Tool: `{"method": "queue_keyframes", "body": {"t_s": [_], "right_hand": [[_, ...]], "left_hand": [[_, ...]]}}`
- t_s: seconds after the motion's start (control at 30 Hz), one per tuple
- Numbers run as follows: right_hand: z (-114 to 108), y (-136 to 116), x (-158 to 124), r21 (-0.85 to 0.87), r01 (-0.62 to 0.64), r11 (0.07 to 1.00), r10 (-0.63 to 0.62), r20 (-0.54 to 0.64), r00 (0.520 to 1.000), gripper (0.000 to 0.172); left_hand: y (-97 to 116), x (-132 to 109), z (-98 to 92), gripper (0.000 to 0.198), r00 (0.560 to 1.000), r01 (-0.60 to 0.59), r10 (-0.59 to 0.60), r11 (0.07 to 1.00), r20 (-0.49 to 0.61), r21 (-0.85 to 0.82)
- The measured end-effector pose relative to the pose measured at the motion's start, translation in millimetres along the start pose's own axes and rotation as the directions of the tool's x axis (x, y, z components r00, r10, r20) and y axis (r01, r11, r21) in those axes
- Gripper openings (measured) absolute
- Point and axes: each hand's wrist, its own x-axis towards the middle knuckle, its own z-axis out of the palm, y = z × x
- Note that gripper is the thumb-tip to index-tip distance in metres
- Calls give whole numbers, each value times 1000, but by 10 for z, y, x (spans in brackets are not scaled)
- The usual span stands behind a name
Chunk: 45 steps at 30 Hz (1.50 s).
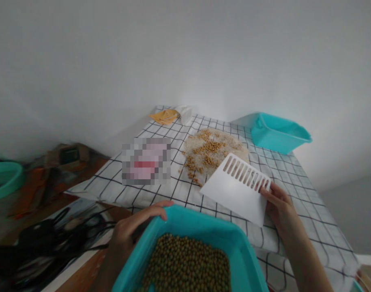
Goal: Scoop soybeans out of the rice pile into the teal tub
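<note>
My left hand [133, 223] grips the far left rim of a teal plastic tub [197, 217]. Inside this tub lies a heap of greenish-brown beans [188, 263]. My right hand [278, 202] pinches the right edge of a white plastic scraper [236, 190], a flat sheet with a row of slots along one side. Beyond the scraper, a pile of pale rice-like grain [230, 140] is spread on the checkered cloth [179, 190], with yellow-brown beans [209, 150] scattered over it. The scraper's far side overlaps the near part of the pile in view.
Another teal tub [273, 134] stands at the back right of the cloth. A blurred-out pink item [149, 160] lies on the left. Yellow and white packets [165, 117] sit by the wall. Black cables [69, 231] and a green basin [4, 180] are at the far left.
</note>
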Motion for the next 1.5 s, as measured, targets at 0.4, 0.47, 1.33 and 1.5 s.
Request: {"method": "queue_keyframes", "body": {"t_s": [0.4,0.47,1.33,1.5], "right_hand": [[30,-29,-31,26,25,999,-24,-26,999,23],[59,-52,-63,6,-6,1000,6,48,999,24],[-50,31,18,6,126,992,-122,-185,975,20],[-50,31,41,-7,150,989,-148,-182,972,19]], "left_hand": [[-46,-9,-7,15,1000,12,-12,1000,-5,29],[-33,-7,-3,15,1000,17,-17,1000,-4,20],[-103,15,-53,18,997,-46,44,998,68,34],[-60,-6,-5,17,1000,-6,6,1000,12,-11]]}}
